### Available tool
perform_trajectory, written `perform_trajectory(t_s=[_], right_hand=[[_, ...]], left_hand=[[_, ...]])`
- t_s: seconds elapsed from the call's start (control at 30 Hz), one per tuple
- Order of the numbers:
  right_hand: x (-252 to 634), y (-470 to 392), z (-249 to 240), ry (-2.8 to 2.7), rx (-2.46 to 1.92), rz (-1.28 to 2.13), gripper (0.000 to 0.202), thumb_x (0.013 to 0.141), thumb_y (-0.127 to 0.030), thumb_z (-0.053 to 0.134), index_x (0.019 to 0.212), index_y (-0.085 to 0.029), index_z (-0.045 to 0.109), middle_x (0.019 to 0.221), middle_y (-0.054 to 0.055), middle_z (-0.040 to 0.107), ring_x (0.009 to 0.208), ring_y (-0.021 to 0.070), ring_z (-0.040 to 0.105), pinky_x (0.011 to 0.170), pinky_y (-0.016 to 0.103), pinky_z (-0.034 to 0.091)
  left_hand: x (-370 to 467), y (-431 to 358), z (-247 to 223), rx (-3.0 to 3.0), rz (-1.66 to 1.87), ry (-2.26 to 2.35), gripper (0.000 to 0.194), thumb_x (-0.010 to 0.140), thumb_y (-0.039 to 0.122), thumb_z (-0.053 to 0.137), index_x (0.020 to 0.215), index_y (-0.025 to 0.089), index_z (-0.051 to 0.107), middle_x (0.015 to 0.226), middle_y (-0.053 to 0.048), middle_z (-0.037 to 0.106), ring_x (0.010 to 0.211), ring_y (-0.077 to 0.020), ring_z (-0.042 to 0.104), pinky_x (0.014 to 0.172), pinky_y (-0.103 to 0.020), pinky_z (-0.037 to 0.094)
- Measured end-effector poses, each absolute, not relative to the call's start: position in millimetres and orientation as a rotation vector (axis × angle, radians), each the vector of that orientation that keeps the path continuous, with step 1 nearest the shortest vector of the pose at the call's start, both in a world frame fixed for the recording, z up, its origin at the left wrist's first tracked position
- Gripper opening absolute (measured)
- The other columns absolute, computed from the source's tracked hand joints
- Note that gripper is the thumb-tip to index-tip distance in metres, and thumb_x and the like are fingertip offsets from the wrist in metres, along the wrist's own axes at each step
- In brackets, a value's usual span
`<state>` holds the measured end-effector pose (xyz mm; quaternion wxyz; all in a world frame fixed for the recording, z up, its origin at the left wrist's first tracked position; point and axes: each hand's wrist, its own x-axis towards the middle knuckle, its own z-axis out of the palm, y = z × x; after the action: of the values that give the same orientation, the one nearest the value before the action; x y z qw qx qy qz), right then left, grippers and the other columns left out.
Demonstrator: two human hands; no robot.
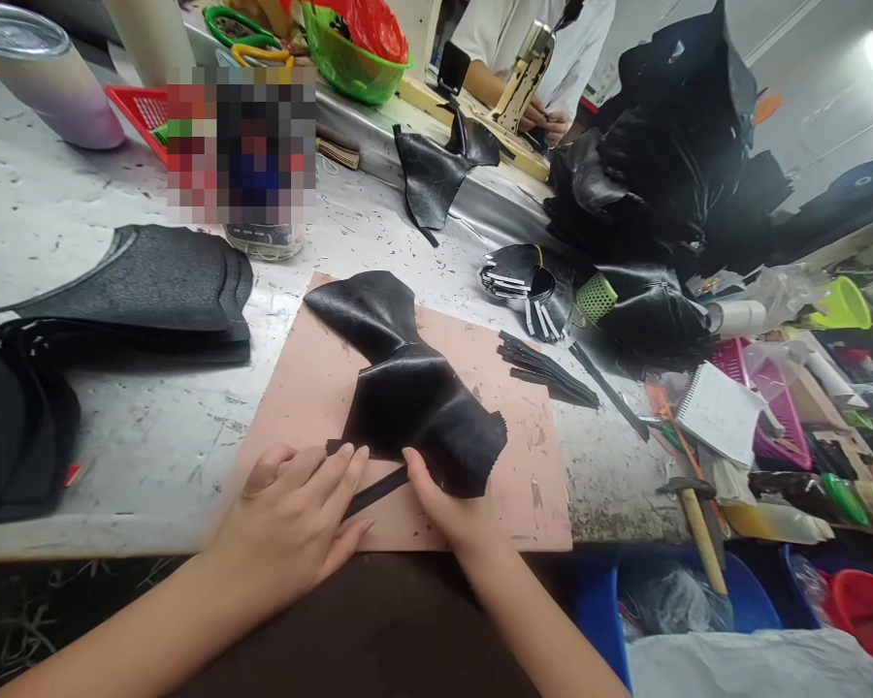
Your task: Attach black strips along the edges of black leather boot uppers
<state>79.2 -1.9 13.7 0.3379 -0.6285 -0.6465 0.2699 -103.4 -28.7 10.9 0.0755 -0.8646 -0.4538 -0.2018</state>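
Note:
A shaped black leather piece (422, 407), narrow at its waist and notched along its right edge, lies on a pinkish board (287, 407). My left hand (298, 509) presses its outstretched fingertips on the leather's near edge, its thumb lower down. A narrow black strip (378, 490) runs from between that thumb and fingers toward my right hand (447, 504). My right hand grips the leather's near right part, thumb on top and the other fingers hidden beneath. Whether the strip is attached to the leather is hidden.
Stacked black pieces (181, 301) lie left. Loose black strips (549, 368) and a bundle of pieces (531, 281) lie right, with a hammer (702, 538) beyond at the table edge. Behind, a co-worker's hands (545, 121) are at a sewing machine (528, 73).

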Motion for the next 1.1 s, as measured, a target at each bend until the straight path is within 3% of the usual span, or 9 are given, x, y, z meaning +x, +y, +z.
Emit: perform_trajectory(t_s=[0.1,0.2,0.37,0.47,0.57,0.7,0.9,1.0,1.1], right_hand=[[80.3,-1.5,15.2,-1.750,-1.575,0.663,0.012,0.078,-0.029,0.056,0.073,-0.022,0.064,0.069,0.004,0.067,0.074,0.0232,0.065,0.083,0.038,0.053],[82.6,-2.0,14.0,-1.828,-1.551,0.555,0.014,0.078,-0.030,0.056,0.070,-0.023,0.064,0.066,0.004,0.066,0.081,0.0252,0.065,0.086,0.040,0.051],[84.6,-3.8,11.2,-1.877,-1.555,0.508,0.015,0.080,-0.030,0.054,0.078,-0.020,0.066,0.077,0.007,0.067,0.079,0.0238,0.064,0.080,0.039,0.053],[86.8,-2.3,13.6,-1.961,-1.557,0.488,0.017,0.080,-0.030,0.053,0.076,-0.019,0.065,0.075,0.008,0.066,0.075,0.0237,0.063,0.074,0.038,0.053],[93.6,0.4,18.7,-2.034,-1.521,0.453,0.018,0.076,-0.031,0.056,0.086,-0.020,0.066,0.086,0.010,0.067,0.087,0.0270,0.062,0.082,0.042,0.051],[104.2,0.5,24.8,-1.946,-1.468,0.637,0.037,0.073,-0.031,0.058,0.108,-0.019,0.061,0.104,0.008,0.066,0.100,0.0270,0.060,0.095,0.042,0.046],[107.4,-2.3,25.0,-1.808,-1.509,0.749,0.035,0.072,-0.026,0.058,0.106,-0.017,0.062,0.103,0.008,0.067,0.103,0.0268,0.060,0.093,0.039,0.048],[108.5,-1.8,26.1,-1.810,-1.560,0.818,0.029,0.072,-0.026,0.058,0.099,-0.018,0.065,0.094,0.007,0.069,0.096,0.0263,0.063,0.090,0.038,0.050],[110.2,-1.2,28.6,-1.834,-1.573,0.845,0.035,0.072,-0.026,0.059,0.106,-0.017,0.062,0.098,0.007,0.069,0.096,0.0254,0.063,0.088,0.037,0.051]], left_hand=[[-100.5,-24.7,11.9,-2.577,-0.609,-1.282,0.035,0.091,0.027,0.037,0.103,0.007,0.063,0.098,-0.012,0.066,0.087,-0.0263,0.057,0.079,-0.041,0.035],[-97.5,-20.8,12.9,-2.587,-0.576,-1.188,0.038,0.092,0.027,0.035,0.096,0.004,0.065,0.097,-0.016,0.065,0.085,-0.0260,0.058,0.078,-0.038,0.037],[-93.5,-18.0,12.6,-2.608,-0.517,-1.144,0.043,0.093,0.036,0.033,0.108,0.009,0.062,0.096,-0.014,0.065,0.084,-0.0268,0.058,0.074,-0.039,0.036],[-90.7,-16.4,11.8,-2.643,-0.556,-1.147,0.038,0.092,0.035,0.039,0.104,0.008,0.064,0.100,-0.013,0.065,0.090,-0.0269,0.057,0.078,-0.039,0.037],[-89.1,-14.3,10.9,-2.682,-0.572,-1.111,0.037,0.090,0.035,0.043,0.100,0.006,0.064,0.103,-0.014,0.065,0.094,-0.0262,0.057,0.082,-0.038,0.037],[-90.2,-13.8,8.4,-2.687,-0.564,-1.125,0.040,0.094,0.035,0.034,0.102,0.008,0.063,0.104,-0.013,0.066,0.093,-0.0241,0.058,0.082,-0.038,0.036],[-89.6,-16.7,5.2,-2.660,-0.583,-1.150,0.047,0.096,0.037,0.027,0.109,0.007,0.061,0.106,-0.015,0.065,0.095,-0.0250,0.059,0.081,-0.040,0.036],[-87.2,-16.5,5.2,-2.665,-0.598,-1.138,0.041,0.094,0.036,0.034,0.106,0.008,0.062,0.106,-0.015,0.064,0.095,-0.0263,0.058,0.081,-0.040,0.036],[-85.1,-15.4,5.1,-2.696,-0.576,-1.136,0.042,0.091,0.041,0.042,0.107,0.008,0.062,0.107,-0.015,0.063,0.094,-0.0275,0.058,0.080,-0.040,0.037]])
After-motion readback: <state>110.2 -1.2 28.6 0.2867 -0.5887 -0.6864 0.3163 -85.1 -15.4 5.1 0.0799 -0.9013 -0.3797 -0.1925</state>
